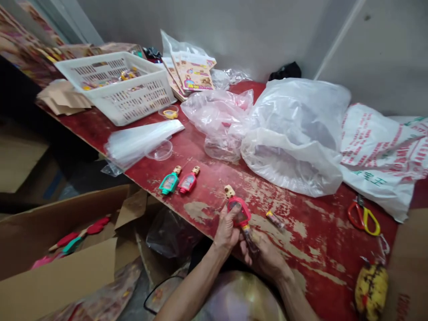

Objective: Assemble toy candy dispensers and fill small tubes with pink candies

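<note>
My left hand (pixel 227 229) grips a red plastic toy case with a clear window (pixel 239 211) and a small tan figure head on top. My right hand (pixel 264 254) pinches the case's lower end, where a narrow clear-wrapped tube (pixel 250 236) sticks out. Both hands hover over the front edge of a worn red table (pixel 301 240). Beyond them lie a teal toy case (pixel 170 182) and a second red toy case (pixel 188 182), side by side. A small wrapped tube (pixel 274 220) lies to the right of my hands.
A white slotted basket (pixel 115 87) of small items, printed cards (pixel 195 76), clear plastic bags (pixel 294 138), and a printed woven sack (pixel 384 151) crowd the table. Orange-yellow scissors (pixel 363 216) lie right. Below left, an open cardboard box (pixel 60 249) holds toys.
</note>
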Available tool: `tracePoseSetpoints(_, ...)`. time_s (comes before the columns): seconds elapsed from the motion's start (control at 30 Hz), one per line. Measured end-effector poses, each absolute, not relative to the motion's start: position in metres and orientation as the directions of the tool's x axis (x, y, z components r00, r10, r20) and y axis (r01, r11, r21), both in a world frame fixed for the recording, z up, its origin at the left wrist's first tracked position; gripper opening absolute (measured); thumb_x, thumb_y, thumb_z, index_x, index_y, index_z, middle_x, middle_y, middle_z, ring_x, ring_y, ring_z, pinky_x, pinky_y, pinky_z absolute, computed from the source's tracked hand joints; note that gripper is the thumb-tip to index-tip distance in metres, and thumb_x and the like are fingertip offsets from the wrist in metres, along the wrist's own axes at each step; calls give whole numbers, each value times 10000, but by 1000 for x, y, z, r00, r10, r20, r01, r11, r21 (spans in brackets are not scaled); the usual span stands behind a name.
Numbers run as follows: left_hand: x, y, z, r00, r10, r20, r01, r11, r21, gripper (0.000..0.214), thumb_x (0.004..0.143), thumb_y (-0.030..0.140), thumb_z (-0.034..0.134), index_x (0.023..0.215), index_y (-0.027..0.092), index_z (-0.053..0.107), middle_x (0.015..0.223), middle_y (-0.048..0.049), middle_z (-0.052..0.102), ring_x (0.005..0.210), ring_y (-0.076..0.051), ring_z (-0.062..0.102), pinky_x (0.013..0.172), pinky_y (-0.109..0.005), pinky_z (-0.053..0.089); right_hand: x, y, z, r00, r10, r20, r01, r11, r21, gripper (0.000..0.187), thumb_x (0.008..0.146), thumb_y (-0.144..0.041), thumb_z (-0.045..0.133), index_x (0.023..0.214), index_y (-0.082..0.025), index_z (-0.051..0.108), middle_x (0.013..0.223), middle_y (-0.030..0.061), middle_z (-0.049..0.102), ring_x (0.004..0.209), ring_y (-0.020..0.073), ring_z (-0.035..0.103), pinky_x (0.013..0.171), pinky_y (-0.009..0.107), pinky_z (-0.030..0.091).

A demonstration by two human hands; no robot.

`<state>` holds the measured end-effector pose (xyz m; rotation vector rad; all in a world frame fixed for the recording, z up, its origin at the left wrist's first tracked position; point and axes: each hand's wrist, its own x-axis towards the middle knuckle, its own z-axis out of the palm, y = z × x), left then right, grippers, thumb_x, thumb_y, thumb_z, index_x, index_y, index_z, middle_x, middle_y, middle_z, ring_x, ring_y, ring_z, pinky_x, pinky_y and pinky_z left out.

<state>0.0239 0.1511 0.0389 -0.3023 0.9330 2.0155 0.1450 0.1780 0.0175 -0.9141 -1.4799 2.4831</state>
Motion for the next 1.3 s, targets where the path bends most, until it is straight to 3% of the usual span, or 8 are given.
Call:
tracePoseSetpoints(0.1,21,144,43,-443,767,-463,-846,-187,499,358,481,229,851,738,139,618,637,-10,661,533,-128,607,546,-235,488,144,172,5,-905,115,-409,182,-765,-617,519,698,-719,532,817,-214,518,474,-100,412,284,54,243,328,193,247)
tracePoseSetpoints(0.2,18,139,46,-295,853,-430,-872,-56,487,358,514,286,840,759,117,640,750,-105,706,648,-238,675,624,-351,545,145,169,2,-922,35,-387,206,-801,-562,562,662,-783,493,776,-233,467,402,-141,289,264,46,109,305,187,188)
tracePoseSetpoints(0.27,19,139,46,-318,844,-431,-864,-71,499,352,551,308,827,780,122,635,786,-118,712,675,-261,687,669,-404,557,145,169,6,-912,118,-392,206,-693,-691,493,734,-717,483,780,-226,483,419,-123,312,291,52,150,345,190,211)
tracePoseSetpoints(0.33,19,143,44,-412,803,-432,-833,-139,536,353,572,294,822,815,142,616,790,-95,714,672,-253,693,700,-433,561,144,170,9,-857,368,-362,240,-337,-910,375,775,-580,537,817,-208,534,496,-73,417,366,78,299,427,213,281)
tracePoseSetpoints(0.43,18,150,39,-551,704,-448,-779,-241,579,368,569,288,823,818,155,587,762,-66,712,688,-235,695,721,-420,568,146,174,10,-722,665,-191,422,206,-883,255,776,-430,562,856,-188,581,598,-8,515,513,146,451,539,264,346)
tracePoseSetpoints(0.7,20,153,35,-619,612,-492,-760,-310,571,369,560,314,805,808,152,585,742,-49,696,721,-221,693,734,-365,558,150,179,26,-706,658,-262,327,-24,-945,374,884,-466,431,1103,-205,585,836,8,616,711,169,542,657,269,449)
tracePoseSetpoints(1.2,32,151,41,-664,611,-431,-707,-326,628,390,610,290,776,899,182,536,827,-33,691,778,-215,688,769,-355,530,150,179,18,-654,743,142,295,424,-856,281,862,-289,458,1087,-193,596,1012,107,621,925,243,585,809,373,461)
tracePoseSetpoints(1.3,33,151,43,-647,626,-435,-719,-310,622,387,607,310,780,883,172,546,835,-44,693,780,-219,687,773,-366,531,151,182,21,-669,743,40,239,266,-934,279,850,-366,489,1021,-191,623,966,96,633,897,240,585,783,362,468)
